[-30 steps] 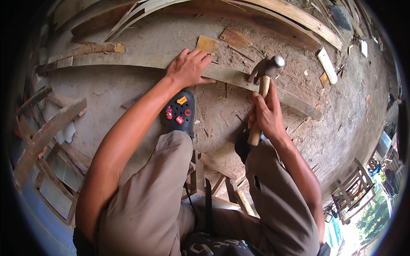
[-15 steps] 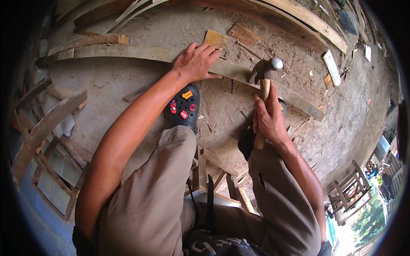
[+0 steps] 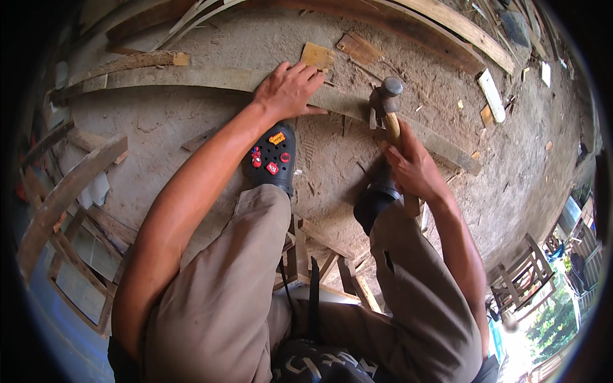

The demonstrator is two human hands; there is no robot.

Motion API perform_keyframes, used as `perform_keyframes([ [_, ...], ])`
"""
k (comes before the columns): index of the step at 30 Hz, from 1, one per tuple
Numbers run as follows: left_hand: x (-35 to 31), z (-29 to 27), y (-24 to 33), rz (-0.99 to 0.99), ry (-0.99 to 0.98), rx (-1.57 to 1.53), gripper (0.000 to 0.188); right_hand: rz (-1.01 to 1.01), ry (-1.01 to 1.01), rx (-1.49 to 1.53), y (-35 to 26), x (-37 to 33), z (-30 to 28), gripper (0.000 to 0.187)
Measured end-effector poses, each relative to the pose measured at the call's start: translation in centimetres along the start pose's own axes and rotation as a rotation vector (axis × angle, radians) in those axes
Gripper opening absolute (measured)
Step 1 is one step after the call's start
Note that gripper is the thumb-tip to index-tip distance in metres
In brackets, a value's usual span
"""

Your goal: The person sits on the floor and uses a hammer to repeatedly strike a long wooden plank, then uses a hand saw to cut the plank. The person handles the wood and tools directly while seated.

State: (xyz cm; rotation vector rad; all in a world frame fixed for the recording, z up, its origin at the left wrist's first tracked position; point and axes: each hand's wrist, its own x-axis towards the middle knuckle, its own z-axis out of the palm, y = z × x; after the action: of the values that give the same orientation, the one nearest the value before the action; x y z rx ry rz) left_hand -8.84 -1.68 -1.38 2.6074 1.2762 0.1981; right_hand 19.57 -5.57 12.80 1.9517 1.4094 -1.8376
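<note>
My left hand (image 3: 287,94) grips a long, narrow wooden board (image 3: 198,77), with the fingers over its top and the thumb along the near edge. The board lies crosswise on the ground in front of my feet. In my right hand (image 3: 416,167) is a claw hammer (image 3: 393,124), held closed around its wooden handle. Its metal head hangs over the right part of the board, with the claw turned down toward the wood. Whether the claw touches the board or a nail there, I cannot tell.
My dark clog (image 3: 273,158) stands just behind the board, the other under my right hand. Small wood blocks (image 3: 317,56) and long planks (image 3: 434,32) lie beyond. Wooden frames (image 3: 70,198) stand at the left, a wooden chair-like frame (image 3: 523,274) at the right.
The hammer has tilted, its head shifting left and away while my right hand moved slightly right. My left hand stays on the board.
</note>
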Motion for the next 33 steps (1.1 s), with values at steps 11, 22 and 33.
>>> perform_keyframes([
  [11, -0.2, 0.1, -0.2, 0.007, 0.019, -0.014, 0.069, -0.061, -0.057, -0.12, 1.9, 0.1, -1.3, 0.042],
  [22, 0.0, 0.1, -0.3, 0.014, 0.016, 0.015, 0.071, 0.073, -0.091, -0.092, 1.3, -1.5, -1.7, 0.027],
  [33, 0.2, 0.1, -0.2, -0.057, -0.086, -0.007, 0.081, 0.054, 0.305, 0.576, 7.6, -7.5, -3.4, 0.038],
])
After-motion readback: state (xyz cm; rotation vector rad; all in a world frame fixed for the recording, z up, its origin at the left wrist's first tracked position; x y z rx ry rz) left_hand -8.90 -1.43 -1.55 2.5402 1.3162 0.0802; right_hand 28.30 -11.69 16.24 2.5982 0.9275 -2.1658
